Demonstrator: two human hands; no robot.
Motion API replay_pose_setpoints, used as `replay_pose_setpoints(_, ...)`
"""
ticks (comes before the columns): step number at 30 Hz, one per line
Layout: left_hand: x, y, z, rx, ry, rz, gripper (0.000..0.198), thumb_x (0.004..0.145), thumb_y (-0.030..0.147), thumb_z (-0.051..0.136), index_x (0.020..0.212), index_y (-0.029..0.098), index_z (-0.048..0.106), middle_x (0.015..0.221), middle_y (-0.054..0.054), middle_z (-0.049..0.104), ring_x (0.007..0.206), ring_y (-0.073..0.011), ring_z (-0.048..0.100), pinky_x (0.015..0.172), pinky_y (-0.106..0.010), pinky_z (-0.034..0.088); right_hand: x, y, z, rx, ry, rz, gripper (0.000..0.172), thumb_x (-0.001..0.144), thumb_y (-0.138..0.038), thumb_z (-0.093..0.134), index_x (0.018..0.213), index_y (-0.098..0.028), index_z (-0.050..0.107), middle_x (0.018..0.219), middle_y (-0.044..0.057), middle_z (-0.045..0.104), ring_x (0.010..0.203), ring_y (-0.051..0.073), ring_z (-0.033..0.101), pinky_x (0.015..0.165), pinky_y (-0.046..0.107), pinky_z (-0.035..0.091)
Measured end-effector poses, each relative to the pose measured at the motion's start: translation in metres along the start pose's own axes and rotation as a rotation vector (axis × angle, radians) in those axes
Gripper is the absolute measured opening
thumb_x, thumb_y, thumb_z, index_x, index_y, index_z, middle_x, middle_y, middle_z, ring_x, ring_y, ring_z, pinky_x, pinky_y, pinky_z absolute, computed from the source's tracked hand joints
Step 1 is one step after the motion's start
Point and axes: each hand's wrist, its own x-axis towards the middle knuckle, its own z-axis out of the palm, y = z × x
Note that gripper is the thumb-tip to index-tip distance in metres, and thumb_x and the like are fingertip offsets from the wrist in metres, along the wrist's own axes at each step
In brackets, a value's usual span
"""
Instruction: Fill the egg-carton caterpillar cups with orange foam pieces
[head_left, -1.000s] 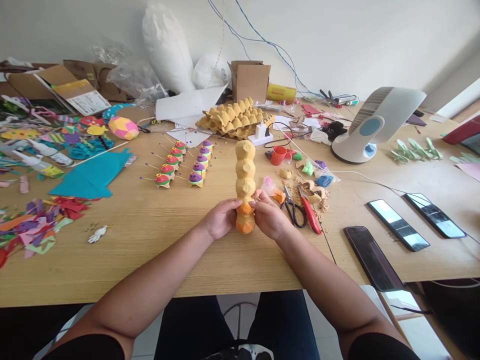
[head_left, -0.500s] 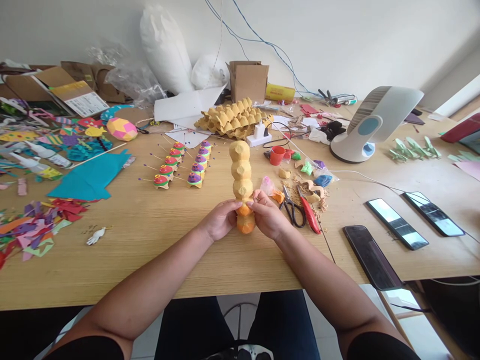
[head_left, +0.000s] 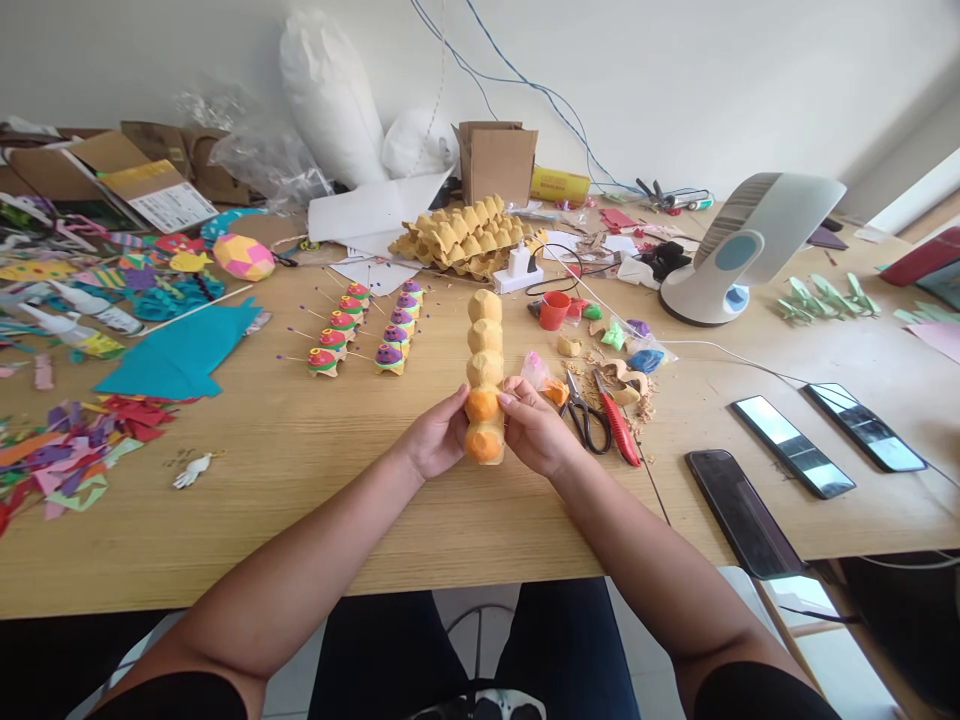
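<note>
A strip of egg-carton cups point(head_left: 484, 345) lies lengthwise on the wooden table point(head_left: 300, 500), its two nearest cups covered in orange. My left hand point(head_left: 435, 440) grips the strip's near end from the left, fingers curled against the orange cups. My right hand point(head_left: 534, 432) holds the same end from the right, fingertips pressed on the second orange cup. Just right of my right hand lie a small pink and orange bag point(head_left: 541, 377), black scissors point(head_left: 585, 412) and a red-handled cutter point(head_left: 619, 428).
Two rows of painted carton caterpillars point(head_left: 367, 328) stand to the left. A stack of egg trays point(head_left: 466, 236), a red cup point(head_left: 556, 310), a white fan point(head_left: 739, 250), three phones point(head_left: 795, 455), a teal sheet point(head_left: 184, 352) and coloured paper scraps point(head_left: 67, 455) surround the work spot.
The carton strip has tipped down flatter and slid slightly toward me. My fingers have shifted, so more of the second orange cup shows.
</note>
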Motion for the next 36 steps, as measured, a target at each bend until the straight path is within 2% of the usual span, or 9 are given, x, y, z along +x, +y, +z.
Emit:
replay_pose_setpoints(2,0.000,0.000,0.001,-0.001,-0.007,0.009,0.039,0.089,0.051,0.072,0.108,0.018,0.075,0.107,-0.008,0.077,0.093,-0.0202,0.071,0.082,-0.030,0.055,0.001,0.001,0.000,0.012,0.016,-0.025,0.040,0.072,-0.028,0.087,0.091,-0.027,0.052,0.089,-0.004,0.066,0.078,0.015,0.063,0.069,0.027,0.050)
replay_pose_setpoints(7,0.001,-0.001,0.003,-0.004,-0.032,0.046,0.028,0.085,0.038,0.080,0.104,0.017,0.076,0.104,-0.006,0.077,0.092,-0.0170,0.069,0.083,-0.027,0.054,0.001,0.002,-0.001,0.032,0.010,-0.037,0.037,0.075,-0.031,0.086,0.092,-0.027,0.053,0.087,-0.004,0.068,0.077,0.015,0.064,0.068,0.027,0.053)
replay_pose_setpoints(10,0.001,-0.002,0.003,-0.001,-0.042,0.033,0.031,0.085,0.041,0.079,0.104,0.016,0.076,0.102,-0.006,0.077,0.090,-0.0169,0.069,0.081,-0.027,0.053,0.001,0.003,0.000,0.027,-0.009,-0.033,0.039,0.073,-0.029,0.088,0.089,-0.026,0.053,0.086,-0.005,0.068,0.075,0.013,0.064,0.068,0.025,0.053)
replay_pose_setpoints(14,0.000,-0.002,0.005,0.001,-0.055,0.042,0.040,0.083,0.046,0.080,0.109,0.017,0.076,0.106,-0.007,0.077,0.095,-0.0196,0.071,0.086,-0.030,0.054,0.003,0.003,-0.002,0.022,0.046,-0.056,0.040,0.072,-0.028,0.089,0.086,-0.025,0.052,0.082,-0.005,0.067,0.070,0.013,0.063,0.064,0.024,0.052)
replay_pose_setpoints(17,0.001,-0.002,0.005,0.032,-0.059,0.062,0.043,0.075,0.043,0.088,0.105,0.015,0.077,0.102,-0.008,0.078,0.092,-0.0198,0.071,0.085,-0.030,0.054,0.004,0.003,-0.003,0.008,0.080,-0.051,0.043,0.071,-0.030,0.089,0.097,-0.028,0.054,0.084,-0.005,0.070,0.070,0.014,0.064,0.063,0.026,0.053)
replay_pose_setpoints(20,0.003,-0.002,0.002,0.112,0.005,0.083,0.038,0.068,0.035,0.093,0.095,0.013,0.078,0.092,-0.007,0.077,0.082,-0.0181,0.070,0.079,-0.029,0.054,0.004,0.001,-0.003,-0.076,0.081,-0.060,0.050,0.072,-0.036,0.088,0.111,-0.030,0.058,0.085,-0.005,0.072,0.068,0.013,0.064,0.064,0.026,0.053)
replay_pose_setpoints(26,0.010,0.000,-0.012,0.464,0.152,0.257,0.043,0.070,0.052,0.088,0.081,0.012,0.077,0.075,-0.005,0.072,0.072,-0.0162,0.063,0.072,-0.028,0.049,0.005,-0.007,-0.006,-0.513,0.056,-0.200,0.047,0.081,-0.051,0.078,0.118,-0.024,0.068,0.088,0.000,0.071,0.079,0.016,0.065,0.073,0.029,0.053)
replay_pose_setpoints(30,0.010,0.010,-0.019,0.769,0.181,0.300,0.052,0.075,0.064,0.078,0.082,0.012,0.077,0.074,-0.004,0.070,0.070,-0.0168,0.059,0.066,-0.027,0.044,0.009,-0.011,-0.018,-0.810,0.002,-0.226,0.059,0.083,-0.054,0.075,0.132,-0.022,0.065,0.069,-0.003,0.061,0.066,0.015,0.058,0.062,0.028,0.046)
replay_pose_setpoints(36,0.006,0.021,-0.016,1.235,0.193,0.379,0.053,0.078,0.066,0.071,0.065,0.015,0.065,0.063,0.002,0.055,0.063,-0.0132,0.047,0.060,-0.027,0.033,0.014,-0.015,-0.030,-0.965,-0.042,-0.206,0.061,0.081,-0.054,0.076,0.130,-0.019,0.068,0.059,-0.006,0.049,0.058,0.013,0.047,0.055,0.026,0.036)
